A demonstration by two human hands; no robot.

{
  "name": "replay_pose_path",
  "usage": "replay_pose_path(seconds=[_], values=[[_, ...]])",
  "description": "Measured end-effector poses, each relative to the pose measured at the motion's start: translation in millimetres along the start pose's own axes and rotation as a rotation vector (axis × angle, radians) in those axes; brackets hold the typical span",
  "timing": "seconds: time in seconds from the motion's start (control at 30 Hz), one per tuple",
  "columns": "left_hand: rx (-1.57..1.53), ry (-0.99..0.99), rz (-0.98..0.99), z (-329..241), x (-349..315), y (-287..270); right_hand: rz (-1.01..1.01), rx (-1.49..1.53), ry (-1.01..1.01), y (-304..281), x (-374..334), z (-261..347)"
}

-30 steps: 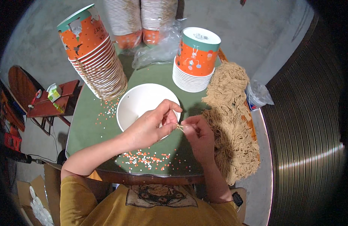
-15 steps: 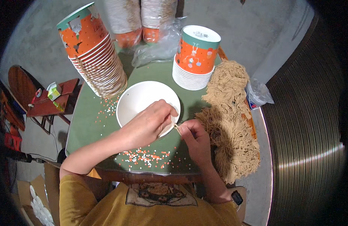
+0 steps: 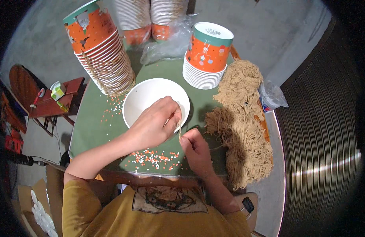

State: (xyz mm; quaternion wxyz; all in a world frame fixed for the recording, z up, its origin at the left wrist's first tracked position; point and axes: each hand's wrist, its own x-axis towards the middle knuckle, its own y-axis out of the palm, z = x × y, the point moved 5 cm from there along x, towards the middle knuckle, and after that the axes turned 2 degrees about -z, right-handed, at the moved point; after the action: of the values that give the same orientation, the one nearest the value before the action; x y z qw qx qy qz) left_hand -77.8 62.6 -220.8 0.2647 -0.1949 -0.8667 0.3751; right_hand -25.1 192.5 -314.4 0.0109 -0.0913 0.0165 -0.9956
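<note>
White bowl, bench centre. Left hand over its near rim, right hand just beside; both pinch one tan strand. Risk: strand slipping, scattered beads rolling off.

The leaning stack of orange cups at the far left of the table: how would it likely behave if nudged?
The stack of orange cups already tilts toward the white bowl, so a push would probably topple it. It looks like thin nested paper, likely light, so the cups may slide apart and scatter across the green table.
</note>
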Motion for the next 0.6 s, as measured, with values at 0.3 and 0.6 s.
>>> replay_pose_path(seconds=[0.3,0.6], values=[[0.468,0.4,-0.216,-14.3,4.2,5.7,-0.114,0.035,-0.028,12.8,1.7,-9.6],[0.714,0.422,-0.637,13.7,-54.2,-10.5,0.168,-0.243,0.018,28.1,-34.3,-1.9]])
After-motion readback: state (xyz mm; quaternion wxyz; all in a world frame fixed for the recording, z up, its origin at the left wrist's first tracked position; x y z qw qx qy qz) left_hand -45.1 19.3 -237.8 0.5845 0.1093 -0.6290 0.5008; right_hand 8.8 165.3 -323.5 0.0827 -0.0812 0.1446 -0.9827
